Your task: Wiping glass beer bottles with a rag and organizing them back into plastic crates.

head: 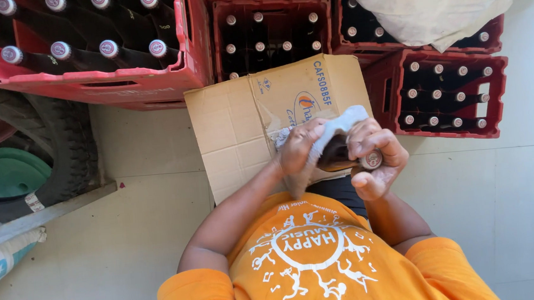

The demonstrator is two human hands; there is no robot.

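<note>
Head view shows, above the flattened brown cardboard box (240, 127), the right hand (379, 157) fingers clamped on a capped brown glass bottle (344, 156), the left hand (297, 146) fingers pressing a grey cloth (335, 129) against it.

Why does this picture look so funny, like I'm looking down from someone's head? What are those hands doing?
You guessed it. There is one picture, taken by a camera worn on a person's head and looking straight down, so you see their orange shirt at the bottom and both arms reaching out. There is no machine here, just two bare hands. The right hand grips a dark brown bottle near its capped end. The left hand presses a grey cloth against that bottle. Under the hands lies a flattened cardboard box on a pale tiled floor. Around it stand red crates full of capped bottles. On one side are a black tyre and a green lid.
</note>
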